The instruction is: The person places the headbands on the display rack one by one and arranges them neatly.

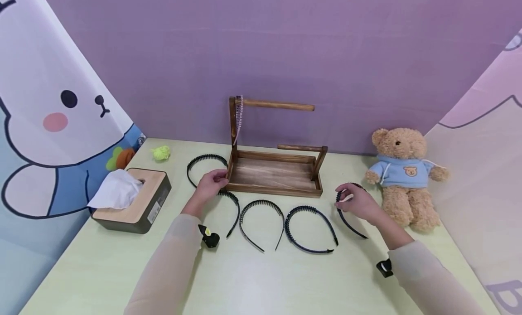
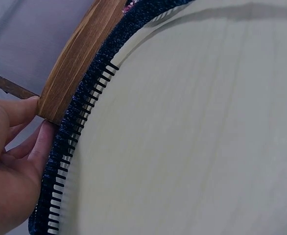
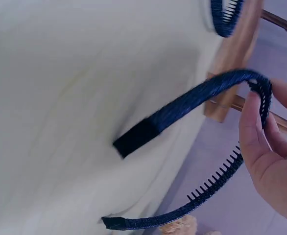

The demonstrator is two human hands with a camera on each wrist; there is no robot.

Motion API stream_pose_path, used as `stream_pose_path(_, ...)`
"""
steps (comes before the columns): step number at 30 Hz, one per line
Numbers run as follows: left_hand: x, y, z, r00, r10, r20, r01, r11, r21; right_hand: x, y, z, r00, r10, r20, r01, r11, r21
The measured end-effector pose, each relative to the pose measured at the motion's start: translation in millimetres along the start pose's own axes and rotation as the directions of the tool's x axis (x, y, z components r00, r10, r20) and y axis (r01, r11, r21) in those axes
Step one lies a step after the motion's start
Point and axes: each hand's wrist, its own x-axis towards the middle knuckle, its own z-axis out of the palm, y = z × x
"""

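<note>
My left hand (image 1: 210,186) pinches the front left corner of a brown wooden rack (image 1: 273,189); in the left wrist view, thumb and fingertips meet the wood (image 2: 75,63) beside a dark blue toothed headband (image 2: 71,127). My right hand (image 1: 360,202) holds a dark blue headband (image 1: 350,225) by its curved top, right of the rack. Its two ends hang apart in the right wrist view, one with a black tip (image 3: 137,138). A pinkish headband (image 1: 239,118) hangs at the left end of the rack's upper bar (image 1: 281,105).
More headbands lie on the table before the rack: a black toothed one (image 1: 263,202) and a dark blue one (image 1: 302,209). Another (image 1: 205,157) lies at the rack's left. A tissue box (image 1: 148,192) and yellow-green ball (image 1: 161,152) stand left, a teddy bear (image 1: 403,174) right.
</note>
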Motion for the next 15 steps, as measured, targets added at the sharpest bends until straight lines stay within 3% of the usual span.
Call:
stream_pose_path(6, 1.1, 0.3, -1.3, 1.0, 0.004, 0.006, -0.004, 1.0, 0.0, -6.4, -6.0, -2.4, 0.999, -0.019, -0.036, 0.024, 0.992, 0.123)
stream_pose_path(10, 0.2, -0.6, -1.1, 1.0, -0.005, 0.012, 0.005, 1.0, 0.0, -10.3, -8.9, -4.4, 0.997, -0.027, -0.072, 0.036, 0.992, 0.117)
stream_pose_path(15, 0.6, -1.0, -0.5, 1.0, -0.003, 0.007, 0.003, 1.0, -0.008, -12.7, -13.1, -11.0, 0.989, -0.045, -0.141, 0.051, 0.998, 0.041)
